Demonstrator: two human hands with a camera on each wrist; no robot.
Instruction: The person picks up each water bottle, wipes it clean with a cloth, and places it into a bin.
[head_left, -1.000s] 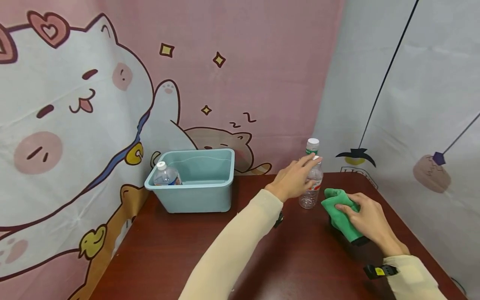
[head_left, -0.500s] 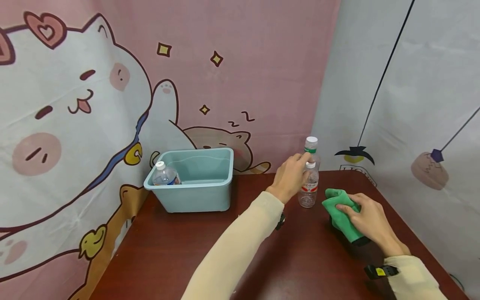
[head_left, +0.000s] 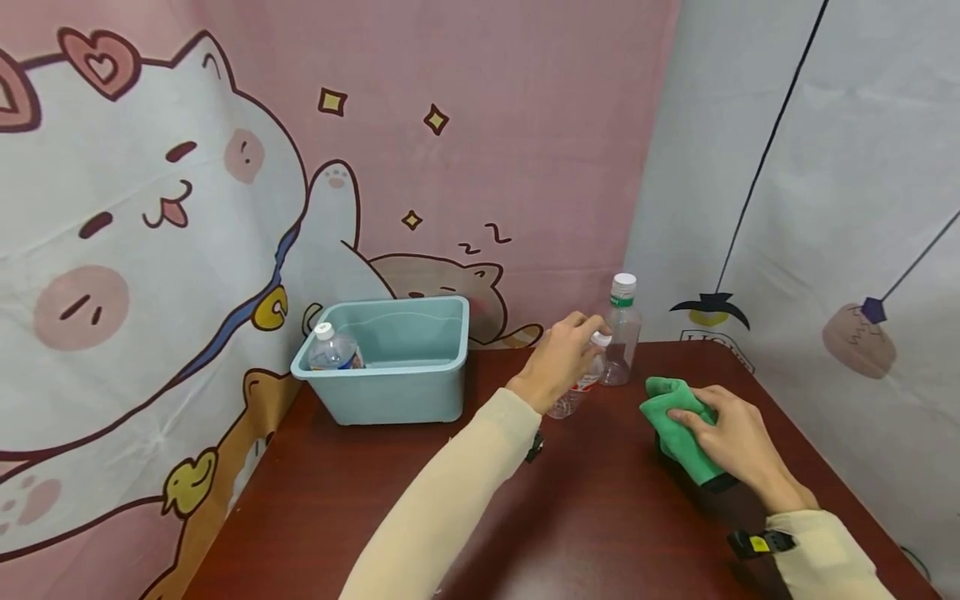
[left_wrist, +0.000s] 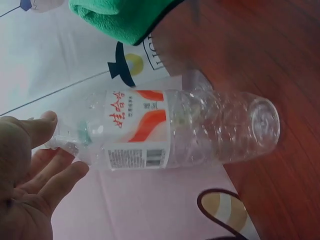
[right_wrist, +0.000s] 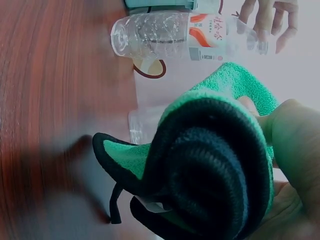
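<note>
With my left hand [head_left: 558, 360] I pinch a clear plastic bottle [left_wrist: 145, 125] by its neck, just under the white cap. The bottle has a white label with red waves and leans in the head view, its base close over the table. My right hand [head_left: 738, 437] grips a folded green towel [head_left: 684, 429] with a black edge, thumb on top; the right wrist view shows its dark rolled layers. Behind the pinched bottle stands a second clear bottle [head_left: 621, 333] with a white cap and a green neck band, upright at the back.
A light blue bin [head_left: 397, 400] stands at the back left of the dark red wooden table [head_left: 570, 517]. Inside it, at the left end, is another capped bottle [head_left: 335, 353]. Cartoon-printed curtains [head_left: 525, 150] hang behind the table and along its sides.
My left hand has closed on the neck of the front bottle and moved it left, tilting it and uncovering the bottle behind. The right hand and towel have barely moved.
</note>
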